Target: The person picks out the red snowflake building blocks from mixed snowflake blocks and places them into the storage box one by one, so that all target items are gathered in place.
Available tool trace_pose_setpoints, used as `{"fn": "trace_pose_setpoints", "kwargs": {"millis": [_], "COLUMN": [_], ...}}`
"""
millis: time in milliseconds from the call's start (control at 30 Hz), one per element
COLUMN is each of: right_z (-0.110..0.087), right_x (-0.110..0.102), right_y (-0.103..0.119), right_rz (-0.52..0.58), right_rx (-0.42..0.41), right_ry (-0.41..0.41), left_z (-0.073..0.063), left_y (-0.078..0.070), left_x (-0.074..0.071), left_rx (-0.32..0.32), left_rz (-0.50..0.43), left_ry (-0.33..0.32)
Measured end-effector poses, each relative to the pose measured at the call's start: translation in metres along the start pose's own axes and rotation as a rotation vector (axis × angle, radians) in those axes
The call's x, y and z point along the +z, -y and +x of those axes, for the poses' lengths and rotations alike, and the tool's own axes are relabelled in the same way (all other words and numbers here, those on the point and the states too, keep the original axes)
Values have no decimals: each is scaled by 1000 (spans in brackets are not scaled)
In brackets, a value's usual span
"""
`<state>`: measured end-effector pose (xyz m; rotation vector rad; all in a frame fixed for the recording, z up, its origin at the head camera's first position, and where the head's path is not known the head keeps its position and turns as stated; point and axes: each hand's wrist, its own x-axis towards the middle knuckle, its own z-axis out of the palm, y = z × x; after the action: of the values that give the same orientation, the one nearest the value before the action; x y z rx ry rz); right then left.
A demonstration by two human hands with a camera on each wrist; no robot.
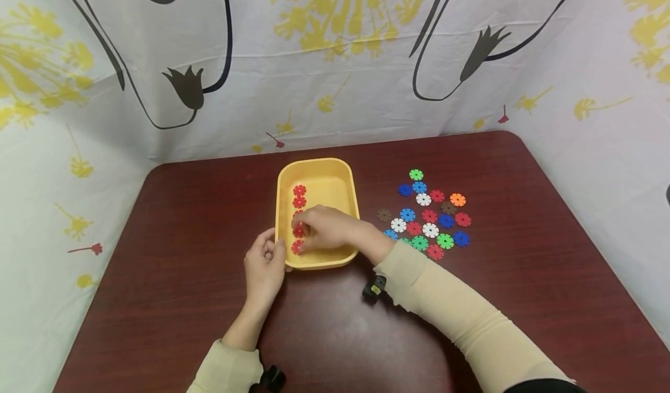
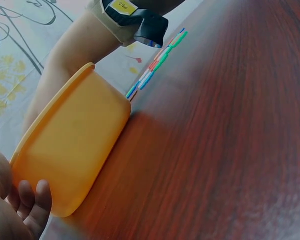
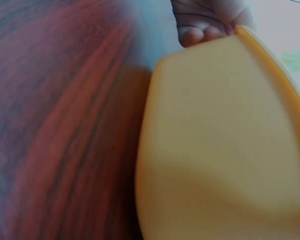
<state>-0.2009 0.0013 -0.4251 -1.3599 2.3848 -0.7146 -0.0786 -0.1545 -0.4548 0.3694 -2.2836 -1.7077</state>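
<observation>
A yellow plastic tray stands on the table. My left hand grips its near left corner, thumb at the rim and fingers against the outer wall; in the left wrist view those fingers are bent beside the wall. Inside the tray, several red notched discs lie in a column along the left side. My right hand reaches over the right rim, its thumb and fingertips spread apart at the lower red discs. It partly covers them. The tray wall hides the right fingers in the right wrist view.
Right of the tray lie many loose notched discs in red, blue, green, white, brown and orange, some hidden behind the right forearm. The dark red table meets a patterned cloth at the back and sides. Each wrist wears a black camera.
</observation>
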Motion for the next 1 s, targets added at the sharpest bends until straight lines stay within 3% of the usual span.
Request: {"fn": "trace_pose_setpoints", "kwargs": {"millis": [300, 433, 633, 1000], "right_z": [-13, -20, -32, -58], "right_x": [-19, -27, -36, -49], "right_y": [-10, -13, -20, -41], "right_rz": [97, 118, 149, 201], "right_rx": [-38, -55, -31, 52], "right_ry": [-192, -270, -317, -387], "left_z": [-1, -1, 0, -1], "left_y": [2, 0, -1, 0], "left_x": [1, 0, 0, 0], "left_rx": [6, -21, -49, -8], "left_rz": [-7, 9, 31, -13], "left_ry": [6, 6, -7, -4]}}
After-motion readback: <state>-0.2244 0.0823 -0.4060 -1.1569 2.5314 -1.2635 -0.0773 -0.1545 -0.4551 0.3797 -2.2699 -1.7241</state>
